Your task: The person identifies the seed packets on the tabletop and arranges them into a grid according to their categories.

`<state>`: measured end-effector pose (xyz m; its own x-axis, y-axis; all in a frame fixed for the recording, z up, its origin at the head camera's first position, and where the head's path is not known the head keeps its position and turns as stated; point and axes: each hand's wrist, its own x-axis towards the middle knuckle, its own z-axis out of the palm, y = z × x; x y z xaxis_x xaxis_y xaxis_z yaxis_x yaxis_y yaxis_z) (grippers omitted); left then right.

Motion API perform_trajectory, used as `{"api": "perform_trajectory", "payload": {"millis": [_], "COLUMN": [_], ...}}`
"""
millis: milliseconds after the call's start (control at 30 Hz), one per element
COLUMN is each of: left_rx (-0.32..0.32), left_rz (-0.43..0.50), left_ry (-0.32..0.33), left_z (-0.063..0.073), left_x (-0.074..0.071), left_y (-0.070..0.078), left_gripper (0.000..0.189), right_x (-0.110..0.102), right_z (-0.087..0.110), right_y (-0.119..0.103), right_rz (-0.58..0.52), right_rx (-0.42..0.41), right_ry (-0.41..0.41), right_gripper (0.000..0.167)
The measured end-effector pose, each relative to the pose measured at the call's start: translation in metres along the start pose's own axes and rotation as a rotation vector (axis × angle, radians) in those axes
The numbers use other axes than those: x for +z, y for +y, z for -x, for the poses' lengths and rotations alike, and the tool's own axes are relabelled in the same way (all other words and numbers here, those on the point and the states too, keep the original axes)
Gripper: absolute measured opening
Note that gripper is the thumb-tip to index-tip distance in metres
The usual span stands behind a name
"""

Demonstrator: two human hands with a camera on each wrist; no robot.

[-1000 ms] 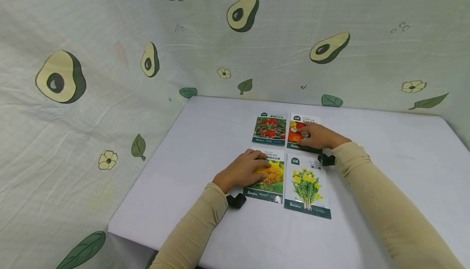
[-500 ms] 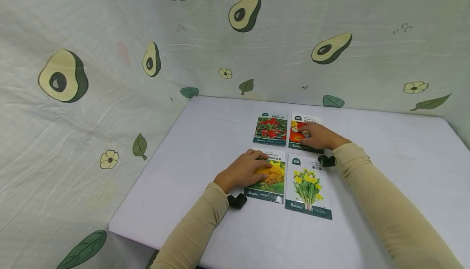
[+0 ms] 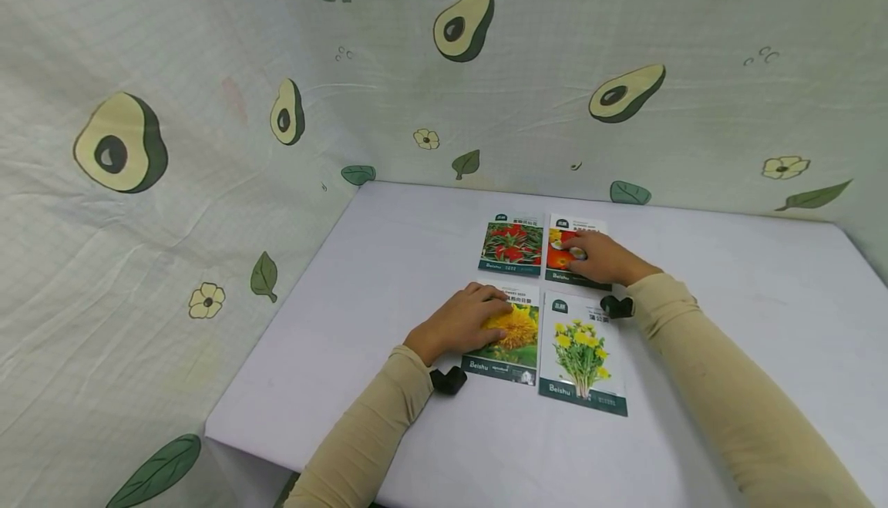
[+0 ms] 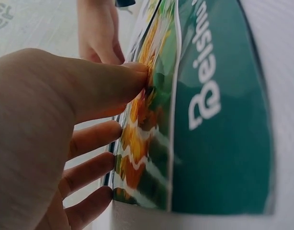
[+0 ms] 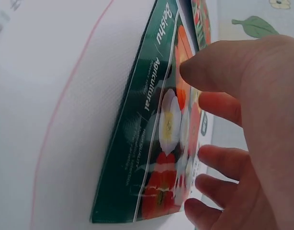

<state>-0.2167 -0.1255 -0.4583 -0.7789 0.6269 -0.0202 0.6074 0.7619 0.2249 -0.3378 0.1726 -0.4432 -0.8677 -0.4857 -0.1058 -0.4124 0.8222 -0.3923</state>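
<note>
Flower seed packets lie flat in two rows on a white-covered table. My left hand (image 3: 461, 323) rests with spread fingers on the near left packet with yellow sunflowers (image 3: 519, 329); in the left wrist view the fingertips (image 4: 96, 203) press its glossy face. On the far right packet with red and orange poppies (image 3: 559, 261), my right hand (image 3: 605, 258) lies with loosely bent fingers, covering part of its picture. The right wrist view shows this packet's green band (image 5: 123, 158), with the thumb over the flowers.
A packet with red flowers (image 3: 512, 246) lies at the far left of the group. Nearest the front right is a packet with a yellow dandelion bunch (image 3: 581, 354). Behind the table (image 3: 749, 300) hangs a cloth (image 3: 534, 22) printed with avocados.
</note>
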Motion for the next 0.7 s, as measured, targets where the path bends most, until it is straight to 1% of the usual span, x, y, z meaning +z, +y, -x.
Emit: {"api": "perform_trajectory", "payload": {"millis": [100,267,500,600,700], "left_rx": [0.001,0.004,0.012,0.01,0.005], "left_rz": [0.005,0.015,0.035,0.037,0.036], "left_ry": [0.004,0.01,0.024,0.027,0.022], "left_z": [0.0005,0.0009,0.0016,0.0016,0.0017], "left_x": [0.0,0.0002,-0.0016,-0.0021,-0.003], "left_y": [0.0002,0.0003,0.0002,0.0001,0.0001], "left_gripper": [0.046,0.044,0.042,0.042,0.042], "right_x": [-0.0005,-0.0006,0.0001,-0.0009,-0.0022], "right_z": [0.0017,0.0045,0.0065,0.0075,0.0091], "right_y": [-0.0003,0.0006,0.0022,0.0025,0.0025], "right_rz": [0.003,-0.033,-0.087,-0.073,-0.059], "right_rx": [-0.003,0.002,0.038,0.046,0.059], "right_ry": [0.018,0.051,0.14,0.159,0.161], "right_gripper": [0.048,0.046,0.038,0.039,0.042]}}
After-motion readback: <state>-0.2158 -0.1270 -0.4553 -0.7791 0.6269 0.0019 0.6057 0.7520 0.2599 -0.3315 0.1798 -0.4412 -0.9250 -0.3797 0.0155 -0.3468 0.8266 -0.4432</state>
